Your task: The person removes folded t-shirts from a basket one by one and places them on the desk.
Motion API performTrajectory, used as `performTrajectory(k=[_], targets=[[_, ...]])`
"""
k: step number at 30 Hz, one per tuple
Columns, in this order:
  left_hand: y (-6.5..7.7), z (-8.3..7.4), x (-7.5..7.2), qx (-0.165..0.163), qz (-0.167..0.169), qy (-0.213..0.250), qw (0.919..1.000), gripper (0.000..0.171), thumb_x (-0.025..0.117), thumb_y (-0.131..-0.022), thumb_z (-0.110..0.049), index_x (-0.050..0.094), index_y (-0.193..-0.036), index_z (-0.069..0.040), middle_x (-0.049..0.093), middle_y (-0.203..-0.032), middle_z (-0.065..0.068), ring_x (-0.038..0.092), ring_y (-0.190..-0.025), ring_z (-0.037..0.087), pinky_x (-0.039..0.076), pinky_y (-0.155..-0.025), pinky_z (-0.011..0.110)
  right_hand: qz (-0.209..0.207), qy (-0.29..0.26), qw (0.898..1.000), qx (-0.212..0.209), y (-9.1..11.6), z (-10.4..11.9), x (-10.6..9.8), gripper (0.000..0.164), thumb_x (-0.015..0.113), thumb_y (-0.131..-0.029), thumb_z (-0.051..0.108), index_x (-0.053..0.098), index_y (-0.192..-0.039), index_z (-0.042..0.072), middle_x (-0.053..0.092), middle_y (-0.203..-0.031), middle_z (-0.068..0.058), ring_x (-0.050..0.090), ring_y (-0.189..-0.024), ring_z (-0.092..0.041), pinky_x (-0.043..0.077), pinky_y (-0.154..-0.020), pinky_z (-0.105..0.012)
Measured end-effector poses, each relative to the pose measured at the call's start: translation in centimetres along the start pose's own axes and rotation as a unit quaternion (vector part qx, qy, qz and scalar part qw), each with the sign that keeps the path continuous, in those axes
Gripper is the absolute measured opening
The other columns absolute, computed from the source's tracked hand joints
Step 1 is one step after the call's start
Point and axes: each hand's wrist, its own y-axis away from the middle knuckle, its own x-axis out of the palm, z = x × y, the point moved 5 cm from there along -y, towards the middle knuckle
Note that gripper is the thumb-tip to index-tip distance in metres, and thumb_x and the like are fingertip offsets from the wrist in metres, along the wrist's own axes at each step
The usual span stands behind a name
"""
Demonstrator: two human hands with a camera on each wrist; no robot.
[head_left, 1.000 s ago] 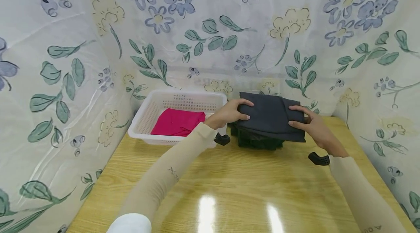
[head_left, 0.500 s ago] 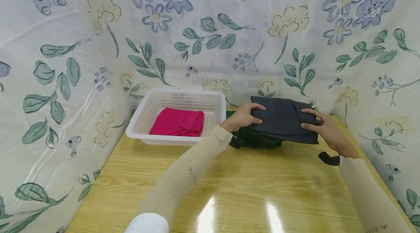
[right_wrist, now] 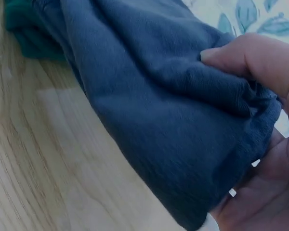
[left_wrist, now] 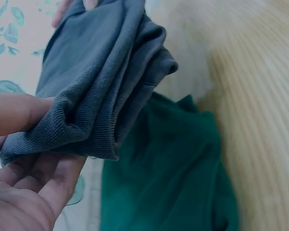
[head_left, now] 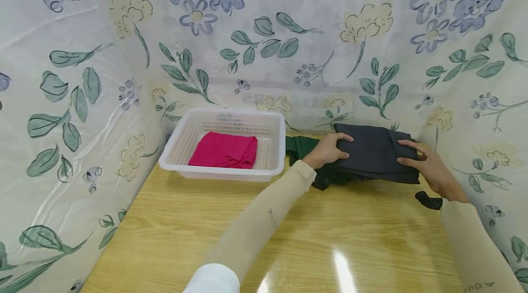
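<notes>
A folded dark grey cloth garment is held above the table at the back right. My left hand pinches its left end. At the other end, my right hand grips the edge, thumb on top and fingers beneath in the right wrist view. Layered folds and a ribbed edge of the garment show in the left wrist view. A green cloth lies on the table below and left of it, partly hidden by my left hand and the grey garment.
A white perforated plastic basket stands left of the green cloth, with a folded pink-red cloth inside. The wooden table meets a flower-patterned sheet behind and at both sides.
Both hands have moved rightward together, carrying the grey garment from over the green cloth toward the table's right side. More of the green cloth's left part now shows. The basket has stayed put.
</notes>
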Motion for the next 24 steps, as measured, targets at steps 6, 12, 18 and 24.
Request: performTrajectory(k=[6, 12, 18, 24], targets=[[-0.8, 0.5, 2.3, -0.006, -0.016, 0.004, 0.9998, 0.044, 0.073, -0.095, -0.002, 0.067, -0.135, -0.019, 0.05, -0.151, 0.009, 0.059, -0.124, 0.025, 0.053, -0.084, 0.03, -0.022, 0.0, 1.0, 0.022, 0.5, -1.1, -1.3, 0.067, 0.069, -0.101, 0.021, 0.039, -0.161, 0.029, 0.004, -0.169, -0.023, 0.053, -0.109, 0.008, 0.052, -0.086, -0.016], [-1.5, 0.1, 3.8, -0.02, -0.014, 0.02, 0.9995, 0.05, 0.067, -0.096, 0.005, 0.065, -0.139, -0.021, 0.051, -0.151, 0.007, 0.059, -0.076, 0.014, 0.046, -0.062, 0.025, -0.037, 0.003, 0.999, 0.035, 0.9, -1.6, -2.4, 0.068, 0.071, -0.1, 0.022, 0.04, -0.16, 0.031, 0.0, -0.17, -0.023, 0.054, -0.104, 0.011, 0.052, -0.084, -0.015], [-1.9, 0.4, 5.3, -0.043, -0.005, 0.048, 0.9979, 0.063, 0.059, -0.094, 0.016, 0.061, -0.145, -0.022, 0.049, -0.152, 0.008, 0.027, -0.042, 0.013, 0.03, -0.045, 0.026, -0.031, 0.018, 0.998, 0.049, 1.3, -2.6, -3.1, 0.07, 0.069, -0.101, 0.026, 0.035, -0.162, 0.032, 0.001, -0.168, -0.028, 0.055, -0.103, 0.011, 0.054, -0.084, -0.018], [-2.2, 0.5, 6.5, -0.037, -0.001, 0.061, 0.9974, 0.065, 0.058, -0.093, 0.018, 0.061, -0.145, -0.02, 0.047, -0.155, 0.008, 0.025, -0.042, 0.014, 0.029, -0.044, 0.026, -0.031, 0.045, 0.997, 0.056, 1.7, -3.2, -3.6, 0.07, 0.068, -0.102, 0.031, 0.034, -0.162, 0.034, 0.008, -0.165, -0.034, 0.056, -0.1, 0.011, 0.056, -0.084, -0.023]])
